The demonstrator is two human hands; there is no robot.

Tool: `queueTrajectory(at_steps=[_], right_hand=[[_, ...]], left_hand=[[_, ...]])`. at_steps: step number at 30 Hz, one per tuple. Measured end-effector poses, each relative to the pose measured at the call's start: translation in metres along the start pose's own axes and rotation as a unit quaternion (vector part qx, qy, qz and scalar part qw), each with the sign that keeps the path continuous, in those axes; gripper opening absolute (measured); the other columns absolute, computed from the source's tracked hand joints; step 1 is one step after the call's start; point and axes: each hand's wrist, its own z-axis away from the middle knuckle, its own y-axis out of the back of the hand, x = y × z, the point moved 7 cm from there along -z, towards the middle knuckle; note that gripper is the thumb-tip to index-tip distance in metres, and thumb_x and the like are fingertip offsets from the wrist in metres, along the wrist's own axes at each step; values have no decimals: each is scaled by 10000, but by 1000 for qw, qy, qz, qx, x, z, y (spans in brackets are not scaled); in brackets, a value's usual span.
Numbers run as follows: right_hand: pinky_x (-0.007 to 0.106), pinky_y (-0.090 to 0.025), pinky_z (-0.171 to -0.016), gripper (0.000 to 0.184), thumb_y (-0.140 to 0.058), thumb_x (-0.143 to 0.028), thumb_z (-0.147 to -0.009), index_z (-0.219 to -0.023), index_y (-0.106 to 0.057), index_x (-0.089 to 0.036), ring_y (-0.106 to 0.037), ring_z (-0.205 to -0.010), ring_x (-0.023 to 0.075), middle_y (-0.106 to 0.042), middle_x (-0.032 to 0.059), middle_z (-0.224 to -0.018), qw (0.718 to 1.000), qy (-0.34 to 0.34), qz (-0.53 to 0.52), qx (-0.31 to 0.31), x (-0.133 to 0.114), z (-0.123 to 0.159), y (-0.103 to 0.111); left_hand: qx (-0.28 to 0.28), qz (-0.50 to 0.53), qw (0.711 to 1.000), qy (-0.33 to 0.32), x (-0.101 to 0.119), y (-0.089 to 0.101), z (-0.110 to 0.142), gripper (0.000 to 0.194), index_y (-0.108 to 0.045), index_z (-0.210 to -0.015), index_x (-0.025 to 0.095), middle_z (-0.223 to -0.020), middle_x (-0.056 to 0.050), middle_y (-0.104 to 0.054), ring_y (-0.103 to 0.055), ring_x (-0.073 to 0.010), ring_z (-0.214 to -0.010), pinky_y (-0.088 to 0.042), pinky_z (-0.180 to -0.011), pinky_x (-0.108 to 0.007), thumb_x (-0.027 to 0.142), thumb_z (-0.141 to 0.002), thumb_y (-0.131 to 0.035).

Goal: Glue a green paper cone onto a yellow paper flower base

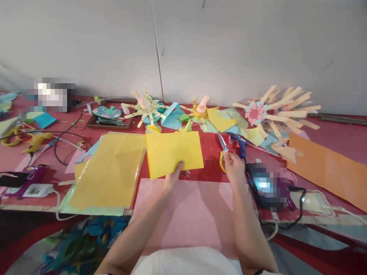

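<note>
A folded sheet of yellow paper [172, 152] is pinched in my left hand [175, 175], thumb on top and the other fingers mostly hidden beneath. The sheet is held up over the red table, in front of my body. To its right, my right hand [233, 165] is closed on a pair of scissors [223, 143] with yellow handles, the blades pointing up and away from me. Scissors and paper are apart. Just beyond my right hand lies a dark blue glue gun [240, 143]. Under my forearms spreads a pink sheet [186, 214].
Wrapped yellow paper [110, 168] lies left. Paper flower crafts [145, 107] and a spiky paper piece [281, 110] line the wall. A phone-like device [265, 185] with cables sits right, beside an orange sheet [327, 168]. A yellow glue gun [37, 141] is at far left.
</note>
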Motion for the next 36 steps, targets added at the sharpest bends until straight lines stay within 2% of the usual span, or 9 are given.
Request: queueTrajectory(at_steps=[4, 7, 12, 15, 18, 23, 28, 33, 36], right_hand=[[363, -518, -755, 460, -460, -585, -821, -925, -726, -224, -657, -852, 229, -722, 71, -871, 970, -6, -149, -193, -20, 18, -35], [363, -510, -760, 415, -628, -574, -693, -857, -731, -207, -653, -828, 232, -723, 63, -856, 936, -29, -226, -268, -30, 31, -49], [326, -475, -697, 357, -666, -535, -645, -685, -695, -181, -615, -710, 203, -686, 45, -719, 946, -45, -209, -245, -29, 32, -46], [314, -459, -703, 334, -670, -520, -633, -671, -678, -188, -604, -712, 196, -677, 34, -717, 952, -53, -203, -222, -26, 29, -39], [309, -451, -696, 329, -681, -518, -615, -649, -669, -192, -597, -703, 193, -670, 27, -697, 955, -59, -197, -213, -22, 27, -33], [302, -434, -672, 333, -699, -515, -603, -606, -652, -185, -573, -671, 181, -649, 23, -648, 956, -70, -190, -211, -16, 29, -26], [283, -414, -653, 310, -696, -486, -628, -607, -643, -182, -548, -656, 162, -627, 10, -640, 956, -77, -194, -206, -15, 36, -27], [267, -366, -608, 315, -714, -474, -622, -573, -611, -180, -494, -613, 135, -572, -14, -596, 958, -81, -187, -203, -14, 42, -29], [267, -350, -605, 297, -733, -446, -607, -563, -602, -183, -483, -609, 131, -564, -20, -593, 955, -91, -197, -201, -11, 44, -30]], left_hand=[[7, -25, 1000, 10, 6, -2, 4, 488, -627, -626, 151, -608, -75, -679, -625, -166, -539, -531, -582, -294, 616, -755, -556], [13, -34, 999, 30, 1, -2, 4, 498, -628, -601, 155, -590, -69, -678, -627, -169, -530, -543, -575, -296, 638, -714, -585], [65, -50, 995, 60, -13, 7, 2, 430, -653, -670, 157, -582, -61, -678, -652, -206, -547, -570, -617, -348, 586, -691, -647], [146, -83, 986, 21, -1, 24, 6, 362, -673, -891, 166, -794, -80, -725, -693, -258, -853, -562, -815, -383, 484, -718, -680], [168, -97, 979, -62, 23, 38, 12, 426, -617, -1116, 191, -1062, -97, -693, -602, -253, -1119, -511, -939, -372, 433, -768, -657], [166, -115, 970, -137, 47, 71, 15, 724, -353, -1386, 275, -1135, -81, -658, -611, -211, -1091, -534, -874, -341, 437, -756, -672], [126, -197, 969, -75, 40, 91, 13, 436, -631, -1101, 219, -1185, -89, -638, -636, -219, -1027, -528, -878, -340, 432, -723, -670], [142, -200, 967, -68, 36, 93, 15, 538, -578, -1195, 200, -970, -56, -671, -657, -160, -811, -537, -771, -305, 403, -707, -677], [174, -221, 957, -74, 36, 96, 16, 484, -616, -1115, 187, -744, 10, -625, -600, -117, -642, -495, -622, -241, 400, -688, -691]])
